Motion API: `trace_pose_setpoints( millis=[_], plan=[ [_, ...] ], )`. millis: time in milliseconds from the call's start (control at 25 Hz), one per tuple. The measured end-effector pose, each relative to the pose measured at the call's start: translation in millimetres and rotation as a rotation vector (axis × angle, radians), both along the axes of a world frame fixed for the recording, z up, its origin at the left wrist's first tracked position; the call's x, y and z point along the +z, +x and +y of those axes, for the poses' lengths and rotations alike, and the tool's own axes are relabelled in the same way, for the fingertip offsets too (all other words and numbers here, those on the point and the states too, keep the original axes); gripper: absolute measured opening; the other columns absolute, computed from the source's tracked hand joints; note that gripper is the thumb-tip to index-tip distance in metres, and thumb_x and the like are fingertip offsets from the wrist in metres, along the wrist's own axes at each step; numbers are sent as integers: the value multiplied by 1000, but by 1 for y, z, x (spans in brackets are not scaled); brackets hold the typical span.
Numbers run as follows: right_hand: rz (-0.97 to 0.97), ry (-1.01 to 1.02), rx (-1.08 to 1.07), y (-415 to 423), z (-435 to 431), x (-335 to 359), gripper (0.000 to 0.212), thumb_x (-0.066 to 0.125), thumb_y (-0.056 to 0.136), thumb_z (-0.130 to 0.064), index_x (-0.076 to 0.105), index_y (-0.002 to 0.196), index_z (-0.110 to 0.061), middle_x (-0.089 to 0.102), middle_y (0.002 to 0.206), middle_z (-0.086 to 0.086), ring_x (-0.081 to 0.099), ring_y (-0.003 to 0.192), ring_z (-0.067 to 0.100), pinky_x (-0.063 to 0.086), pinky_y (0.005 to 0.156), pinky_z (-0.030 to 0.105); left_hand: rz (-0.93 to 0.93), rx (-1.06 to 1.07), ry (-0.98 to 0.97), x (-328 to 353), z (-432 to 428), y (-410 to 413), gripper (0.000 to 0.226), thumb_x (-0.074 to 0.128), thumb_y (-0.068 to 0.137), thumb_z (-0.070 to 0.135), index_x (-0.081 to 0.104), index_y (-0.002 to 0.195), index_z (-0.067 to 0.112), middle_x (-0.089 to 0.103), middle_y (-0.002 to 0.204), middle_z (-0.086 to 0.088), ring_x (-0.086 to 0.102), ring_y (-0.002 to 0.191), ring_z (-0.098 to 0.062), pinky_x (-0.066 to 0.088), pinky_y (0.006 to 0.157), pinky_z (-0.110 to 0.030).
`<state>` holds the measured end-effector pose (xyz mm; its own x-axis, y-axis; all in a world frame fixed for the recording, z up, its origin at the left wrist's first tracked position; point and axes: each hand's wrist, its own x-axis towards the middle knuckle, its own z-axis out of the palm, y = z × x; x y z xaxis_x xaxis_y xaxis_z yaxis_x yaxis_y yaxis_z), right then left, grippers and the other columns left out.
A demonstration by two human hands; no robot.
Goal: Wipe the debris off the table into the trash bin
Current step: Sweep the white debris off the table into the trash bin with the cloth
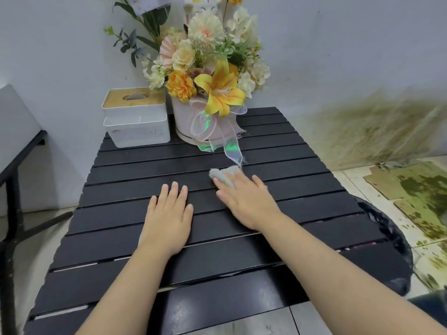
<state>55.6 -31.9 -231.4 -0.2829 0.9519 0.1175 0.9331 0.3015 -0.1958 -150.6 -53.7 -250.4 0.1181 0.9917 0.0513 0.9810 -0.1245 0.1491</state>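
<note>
Mid-wipe: the right hand, grip apart, presses a white crumpled cloth on the black slatted bench. The next move is probably a sweep toward the black-bagged trash bin.

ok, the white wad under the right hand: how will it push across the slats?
Probably soft and light: the wad looks crumpled under the right hand. It likely slides rather than rolls, but may catch in gaps of the slatted table.

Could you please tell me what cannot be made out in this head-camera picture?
- Head view: any debris on the dark table is too small to discern.
- Head view: the inside of the trash bin is hidden behind the table edge.
- Head view: the cloth lies mostly under the right hand.
</note>
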Motion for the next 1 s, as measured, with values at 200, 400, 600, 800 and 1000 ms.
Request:
trace_pose_setpoints(
  millis=[200, 400, 600, 800, 1000],
  plan=[
    [-18, -61, -667, 98, 20, 14, 47, 14, 96, -47, 32, 137, -34, 37, 145, 2, 25, 136, 23, 24, 108, 53, -31, -4, -18, 1, 0, 5, 54, 11, 97, 37, 0, 148, 21, -4, 159, 0, -9, 146, -19, 0, 119, -39],
    [-32, 16, -127, -21, 2, -8, 50, 19, 96, -49, 33, 140, -30, 31, 151, -1, 20, 138, 26, 19, 110, 51, -22, 10, -35, 3, -1, 4, 54, 13, 97, 37, 0, 148, 23, -5, 159, 2, -10, 146, -17, -1, 118, -37],
    [96, -41, -402, 112, 13, 12, 42, 24, 97, -46, 31, 137, -37, 37, 145, 2, 32, 134, 20, 26, 107, 48, -41, 9, -21, 2, 0, 3, 54, 14, 97, 36, 4, 148, 23, -1, 159, 1, -7, 146, -18, 0, 119, -38],
    [-22, -63, -595, 89, -19, 12, 51, 18, 96, -52, 31, 140, -30, 35, 146, 8, 34, 129, 32, 34, 101, 47, -30, 8, -67, 6, -3, 5, 54, 16, 98, 34, 5, 148, 20, 0, 159, -1, -6, 146, -20, 1, 118, -40],
    [-27, -19, 58, -14, -85, 6, 51, 21, 93, -51, 32, 139, -33, 32, 148, -2, 23, 137, 22, 29, 106, 50, -56, 7, -50, 22, -27, -4, 53, 20, 97, 30, 12, 147, 13, 12, 158, -5, 2, 146, -27, 9, 117, -45]
  ],
)
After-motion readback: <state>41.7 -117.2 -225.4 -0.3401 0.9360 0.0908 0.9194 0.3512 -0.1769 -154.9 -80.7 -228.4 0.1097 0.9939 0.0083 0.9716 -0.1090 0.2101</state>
